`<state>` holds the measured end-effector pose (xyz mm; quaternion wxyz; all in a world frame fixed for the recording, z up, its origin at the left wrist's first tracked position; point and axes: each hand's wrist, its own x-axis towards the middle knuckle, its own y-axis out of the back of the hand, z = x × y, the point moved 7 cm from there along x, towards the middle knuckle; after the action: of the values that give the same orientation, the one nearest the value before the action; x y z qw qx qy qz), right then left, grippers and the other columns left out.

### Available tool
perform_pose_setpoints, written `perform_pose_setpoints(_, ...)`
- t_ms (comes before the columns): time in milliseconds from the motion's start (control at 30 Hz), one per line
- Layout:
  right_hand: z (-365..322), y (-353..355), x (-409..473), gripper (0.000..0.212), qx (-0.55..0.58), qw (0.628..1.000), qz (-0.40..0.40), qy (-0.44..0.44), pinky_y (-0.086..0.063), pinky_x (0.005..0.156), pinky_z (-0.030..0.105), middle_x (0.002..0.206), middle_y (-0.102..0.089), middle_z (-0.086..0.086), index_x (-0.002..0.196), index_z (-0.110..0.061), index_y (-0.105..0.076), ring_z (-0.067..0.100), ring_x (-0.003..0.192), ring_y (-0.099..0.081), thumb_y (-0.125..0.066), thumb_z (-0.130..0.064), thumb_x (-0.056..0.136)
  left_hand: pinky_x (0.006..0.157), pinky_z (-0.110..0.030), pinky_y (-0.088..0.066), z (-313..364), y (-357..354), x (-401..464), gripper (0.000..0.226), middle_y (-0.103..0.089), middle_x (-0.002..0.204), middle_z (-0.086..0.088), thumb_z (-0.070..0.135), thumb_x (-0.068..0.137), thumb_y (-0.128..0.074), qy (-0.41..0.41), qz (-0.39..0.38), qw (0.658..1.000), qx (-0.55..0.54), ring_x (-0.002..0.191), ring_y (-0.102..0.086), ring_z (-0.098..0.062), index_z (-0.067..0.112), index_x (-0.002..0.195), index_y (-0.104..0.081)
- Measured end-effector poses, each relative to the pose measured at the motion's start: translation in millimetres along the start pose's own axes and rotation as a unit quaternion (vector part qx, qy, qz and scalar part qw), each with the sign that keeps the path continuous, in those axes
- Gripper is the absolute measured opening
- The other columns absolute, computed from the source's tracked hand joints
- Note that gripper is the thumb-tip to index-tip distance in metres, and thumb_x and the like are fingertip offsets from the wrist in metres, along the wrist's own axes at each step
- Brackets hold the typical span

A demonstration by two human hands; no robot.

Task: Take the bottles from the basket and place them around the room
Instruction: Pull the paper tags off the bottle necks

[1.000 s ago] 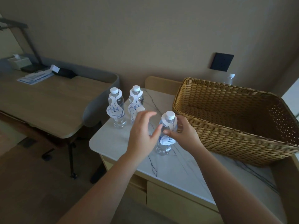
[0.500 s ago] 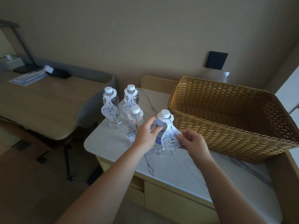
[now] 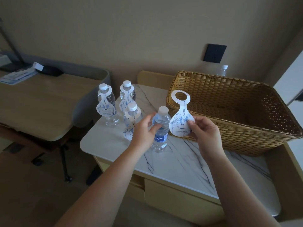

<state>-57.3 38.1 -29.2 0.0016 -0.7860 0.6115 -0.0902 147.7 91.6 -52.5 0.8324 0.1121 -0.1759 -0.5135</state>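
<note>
Head: btl (image 3: 160, 128) near counter edge (image 3: 114, 158)

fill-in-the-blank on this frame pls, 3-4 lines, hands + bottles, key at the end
1. The left hand holds the nearest bottle, whose neck carries no ____.
2. The right hand pinches a white paper tag held in front of the wicker ____.
3. Bottles on the marble top wearing a tag: ____.

Missing words: tag; basket; three
</note>
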Motion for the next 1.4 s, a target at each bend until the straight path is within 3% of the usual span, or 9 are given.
perform_pose_setpoints(267, 88, 87, -41, 0.005, -0.303, 0.940, 0.107, -0.116, -0.049, 0.063, 0.029, 0.078, -0.070, -0.003, 0.089, -0.022, -0.071, 0.021, 0.074, -0.064, -0.069, -0.020, 0.084, 0.080, 0.001, -0.037, 0, 1, 1, 0.044, -0.060, 0.112, 0.009, 0.012, 0.087, -0.070, -0.014, 0.031, 0.999, 0.008, 0.108, -0.061, -0.009, 0.014, 0.129, -0.059)
perform_pose_setpoints(500, 116, 117, -46, 0.011, -0.351, 0.906, 0.179, -0.153, -0.033, 0.053, 0.013, 0.074, -0.066, -0.005, 0.092, -0.019, -0.068, 0.009, 0.068, -0.059, -0.071, -0.020, 0.081, 0.091, -0.014, -0.044, 4, 0, 1, 0.044, -0.064, 0.122, 0.001, 0.012, 0.088, -0.068, -0.023, 0.020, 0.999, 0.020, 0.112, -0.060, -0.012, 0.012, 0.130, -0.057)
perform_pose_setpoints(600, 117, 122, -49, 0.021, -0.393, 0.891, 0.180, -0.137, -0.034, 0.052, 0.017, 0.075, -0.061, -0.005, 0.097, -0.018, -0.063, 0.009, 0.065, -0.056, -0.073, -0.022, 0.080, 0.093, -0.020, -0.042, 5, 0, 0, 0.044, -0.063, 0.128, -0.003, 0.012, 0.089, -0.068, -0.016, 0.017, 1.000, 0.021, 0.112, -0.058, -0.009, 0.012, 0.132, -0.056)
perform_pose_setpoints(800, 125, 113, -47, 0.026, -0.495, 0.851, 0.126, -0.118, -0.036, 0.070, 0.029, 0.101, -0.059, 0.009, 0.104, -0.011, -0.063, 0.030, 0.100, -0.051, -0.071, -0.018, 0.081, 0.090, -0.017, -0.041, 4, 1, -2, 0.047, -0.061, 0.132, -0.002, 0.014, 0.090, -0.066, -0.002, 0.016, 1.000, 0.023, 0.115, -0.057, -0.008, 0.015, 0.135, -0.054)
perform_pose_setpoints(967, 99, 92, -50, 0.026, -0.457, 0.875, 0.146, -0.061, -0.037, 0.078, 0.029, 0.108, -0.061, 0.008, 0.106, -0.009, -0.064, 0.028, 0.108, -0.050, -0.070, -0.018, 0.082, 0.097, -0.033, -0.049, 13, 0, -6, 0.051, -0.064, 0.130, -0.009, 0.018, 0.090, -0.067, -0.019, 0.023, 0.998, 0.062, 0.118, -0.061, -0.021, 0.012, 0.138, -0.053)
perform_pose_setpoints(1133, 43, 1, -54, 0.021, -0.392, 0.914, 0.072, 0.074, -0.038, 0.077, 0.020, 0.099, -0.062, -0.003, 0.103, -0.014, -0.066, 0.014, 0.095, -0.054, -0.070, -0.019, 0.083, 0.082, -0.036, -0.056, 48, 23, -21, 0.048, -0.071, 0.114, -0.009, 0.028, 0.087, -0.070, -0.123, 0.127, 0.963, 0.201, 0.098, -0.067, -0.022, 0.010, 0.131, -0.059)
perform_pose_setpoints(1233, 17, -58, -56, 0.023, -0.352, 0.928, 0.005, 0.122, -0.033, 0.074, 0.003, 0.097, -0.058, -0.011, 0.104, -0.016, -0.065, 0.002, 0.088, -0.051, -0.071, -0.022, 0.082, 0.071, -0.028, -0.057, 50, 65, -27, 0.030, -0.071, 0.107, -0.001, 0.027, 0.089, -0.068, -0.142, 0.208, 0.957, 0.141, 0.091, -0.066, -0.013, 0.017, 0.117, -0.065)
perform_pose_setpoints(1333, 10, -106, -50, 0.038, -0.327, 0.936, -0.068, 0.114, -0.037, 0.079, 0.009, 0.110, -0.057, -0.004, 0.115, -0.015, -0.060, 0.009, 0.097, -0.055, -0.072, -0.028, 0.082, 0.070, -0.017, -0.050, 21, 109, -16, 0.026, -0.065, 0.106, 0.007, 0.025, 0.086, -0.071, -0.085, 0.227, 0.969, 0.053, 0.095, -0.063, -0.009, 0.027, 0.110, -0.061)
perform_pose_setpoints(1400, 16, -130, -46, 0.055, -0.341, 0.930, -0.108, 0.088, -0.035, 0.086, 0.016, 0.126, -0.051, 0.001, 0.129, -0.016, -0.049, 0.015, 0.113, -0.050, -0.071, -0.032, 0.081, 0.075, -0.013, -0.043, -8, 119, -2, 0.044, -0.058, 0.118, 0.011, 0.030, 0.080, -0.077, -0.012, 0.160, 0.987, 0.024, 0.108, -0.058, -0.007, 0.035, 0.117, -0.054)
